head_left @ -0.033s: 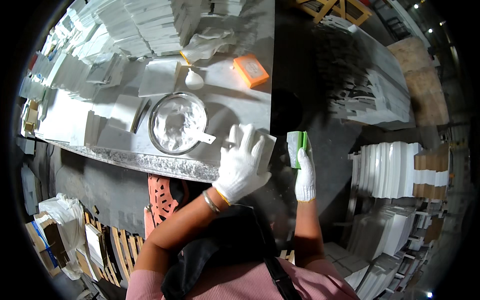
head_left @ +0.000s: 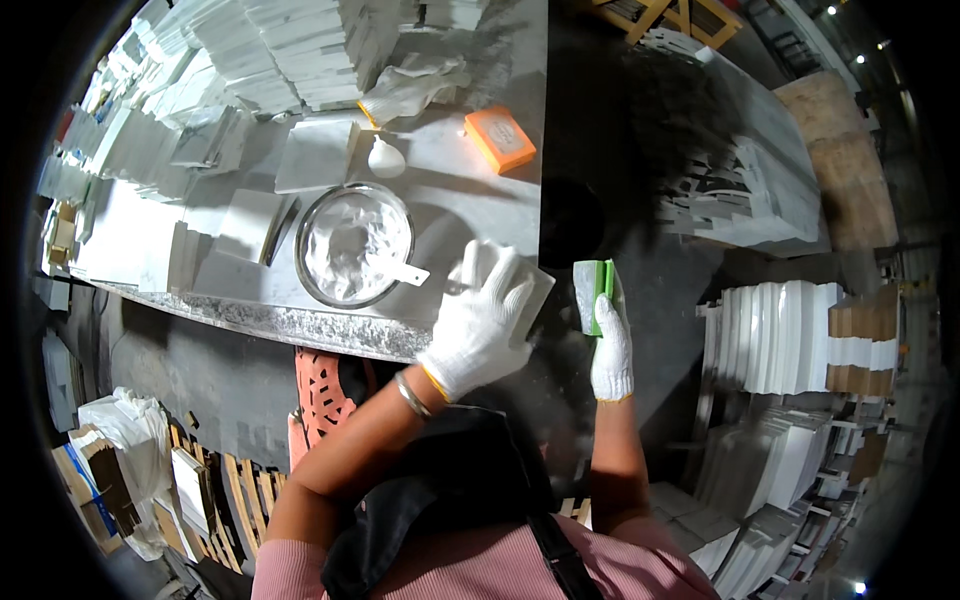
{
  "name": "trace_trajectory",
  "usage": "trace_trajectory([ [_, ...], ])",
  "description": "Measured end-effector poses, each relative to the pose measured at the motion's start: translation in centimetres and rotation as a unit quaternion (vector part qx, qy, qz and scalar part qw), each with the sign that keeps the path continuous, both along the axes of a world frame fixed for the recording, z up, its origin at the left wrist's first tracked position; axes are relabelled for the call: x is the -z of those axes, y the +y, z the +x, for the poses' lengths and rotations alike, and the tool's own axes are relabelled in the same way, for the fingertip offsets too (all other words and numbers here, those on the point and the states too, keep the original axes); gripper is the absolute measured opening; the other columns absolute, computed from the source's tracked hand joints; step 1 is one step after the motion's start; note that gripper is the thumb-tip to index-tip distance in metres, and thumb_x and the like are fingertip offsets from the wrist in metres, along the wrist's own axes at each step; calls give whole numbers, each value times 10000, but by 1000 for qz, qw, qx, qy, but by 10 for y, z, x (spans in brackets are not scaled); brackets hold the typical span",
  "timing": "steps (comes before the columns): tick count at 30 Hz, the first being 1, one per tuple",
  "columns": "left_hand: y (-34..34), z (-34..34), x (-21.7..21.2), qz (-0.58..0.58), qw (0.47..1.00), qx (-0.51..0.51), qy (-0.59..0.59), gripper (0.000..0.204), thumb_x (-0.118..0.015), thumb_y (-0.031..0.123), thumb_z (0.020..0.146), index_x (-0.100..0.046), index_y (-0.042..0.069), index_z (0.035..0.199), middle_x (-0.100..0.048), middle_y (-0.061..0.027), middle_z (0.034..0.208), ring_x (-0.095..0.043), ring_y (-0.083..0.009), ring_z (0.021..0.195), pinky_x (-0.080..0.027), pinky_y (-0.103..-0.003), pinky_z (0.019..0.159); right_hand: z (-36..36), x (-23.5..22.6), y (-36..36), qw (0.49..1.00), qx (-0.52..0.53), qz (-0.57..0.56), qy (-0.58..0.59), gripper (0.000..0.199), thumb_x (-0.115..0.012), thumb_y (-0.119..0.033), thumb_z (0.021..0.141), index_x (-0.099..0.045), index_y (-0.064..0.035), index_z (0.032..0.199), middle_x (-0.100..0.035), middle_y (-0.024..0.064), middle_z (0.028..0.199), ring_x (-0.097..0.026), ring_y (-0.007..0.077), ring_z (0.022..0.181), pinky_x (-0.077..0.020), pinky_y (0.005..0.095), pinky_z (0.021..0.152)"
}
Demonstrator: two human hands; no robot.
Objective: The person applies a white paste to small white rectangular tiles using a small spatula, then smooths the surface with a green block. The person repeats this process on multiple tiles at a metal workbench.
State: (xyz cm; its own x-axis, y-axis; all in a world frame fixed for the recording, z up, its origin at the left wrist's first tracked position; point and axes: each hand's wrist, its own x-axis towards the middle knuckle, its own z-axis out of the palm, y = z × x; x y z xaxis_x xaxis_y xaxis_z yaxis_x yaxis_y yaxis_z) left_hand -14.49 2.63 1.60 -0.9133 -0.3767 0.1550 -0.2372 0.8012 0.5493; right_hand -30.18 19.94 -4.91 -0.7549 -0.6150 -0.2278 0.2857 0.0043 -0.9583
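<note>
My left hand [head_left: 483, 325], in a white knit glove, lies across a pale grey stone tile [head_left: 537, 300] at the table's front right corner. Its fingers are bent over the tile and the thumb is at the tile's near side; the palm hides most of the tile. Off the table's right edge, my gloved right hand [head_left: 611, 355] grips a flat grey and green block [head_left: 593, 298], its thumb along the green side. Left of my left hand stands a round metal-rimmed bowl [head_left: 303, 262] of white paste, with a white spatula [head_left: 405, 272] resting in it.
An orange box [head_left: 500, 140], a white squeeze bulb [head_left: 386, 158] and a crumpled glove [head_left: 415, 92] lie farther back on the table [head_left: 470, 205]. Tile stacks [head_left: 290, 50] crowd its far left. More stacked slabs [head_left: 775, 340] stand right, with a slab pile [head_left: 765, 195] beyond.
My left hand has shifted slightly left and nearer me, its fingers more bent, and the tile under it has turned a little. The right hand still holds the block.
</note>
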Motion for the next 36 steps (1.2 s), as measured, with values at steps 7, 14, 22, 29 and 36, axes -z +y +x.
trace_trajectory([
  [7, -26, 13, 9, 116, 993, -27, -20, 844, -848, 299, 645, -543, 128, 1413, -357, -195, 1572, -281, -483, 1483, -338, -612, 1152, -8, -17, 3, 996, -84, -11, 9, 671, -614, -224, 968, -380, -72, 1578, -464, 58, 1541, -457, 172, 1383, -339, 320, 1156],
  [14, -27, 9, 31, 15, 999, 51, 4, 851, -856, 357, 660, -550, 105, 1414, -381, -207, 1560, -346, -427, 1465, -341, -544, 1164, -9, -25, -5, 993, -118, 18, 25, 667, -611, -210, 966, -380, -78, 1578, -467, 37, 1537, -477, 146, 1352, -393, 302, 1115],
  [22, -33, 9, 31, 34, 997, 61, 26, 780, -843, 350, 671, -606, 92, 1368, -416, -205, 1551, -362, -404, 1464, -308, -530, 1195, 7, -13, -31, 961, -110, 166, 190, 663, -602, -246, 971, -380, -100, 1578, -494, 92, 1533, -521, 200, 1324, -451, 322, 1061],
  [29, -34, 10, 36, 30, 998, 48, 34, 763, -843, 365, 650, -633, 92, 1330, -449, -210, 1523, -400, -411, 1434, -329, -542, 1184, 17, -29, -11, 904, -154, 132, 376, 735, -752, -15, 826, -466, -43, 1502, -571, 164, 1415, -612, 316, 1196, -506, 388, 1018],
  [36, -34, 11, 36, 42, 997, 56, 35, 797, -861, 362, 649, -615, 96, 1359, -418, -192, 1559, -364, -398, 1468, -311, -524, 1203, 4, -18, -46, 969, -98, 143, 177, 674, -671, -143, 938, -407, -63, 1553, -517, 120, 1524, -551, 168, 1285, -476, 331, 1050],
])
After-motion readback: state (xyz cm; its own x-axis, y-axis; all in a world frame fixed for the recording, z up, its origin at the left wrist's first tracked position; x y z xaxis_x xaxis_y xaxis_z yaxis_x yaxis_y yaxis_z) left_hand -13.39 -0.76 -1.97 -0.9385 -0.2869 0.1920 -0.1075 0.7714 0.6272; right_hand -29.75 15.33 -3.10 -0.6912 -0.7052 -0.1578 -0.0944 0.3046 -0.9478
